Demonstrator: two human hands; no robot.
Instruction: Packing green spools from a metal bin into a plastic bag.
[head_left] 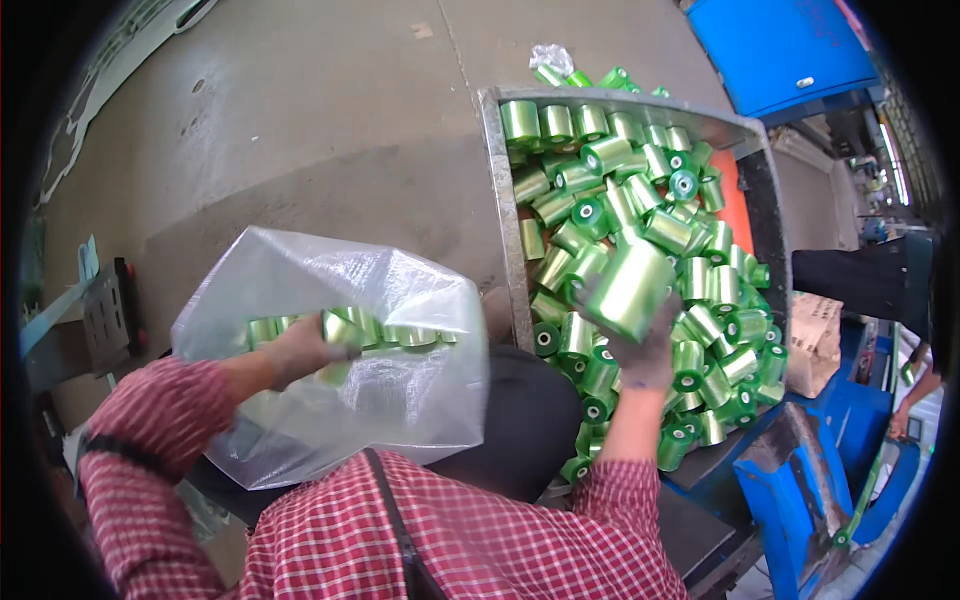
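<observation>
My right hand [642,350] is closed round a large roll of shiny green film [632,288], lifted over the heap and slightly blurred. Under it, many more green film rolls [668,232] lie jumbled in a shallow metal-sided tray [510,230], some showing pale round cores. At the left, my left hand [298,352] reaches into the mouth of a big clear plastic bag [400,400] and grips a green roll [342,328] by its end. Other rolls [415,335] stand in a row inside the bag, partly covered by the hand. The bag rests at my lap.
Loose rolls and crumpled clear wrap [552,60] lie beyond the tray's far edge. A blue cabinet [785,55] is at the far right. Blue metal equipment [790,490] and a brown paper sack [815,340] stand right of the tray. Another person's hand [900,422] shows at the right rim.
</observation>
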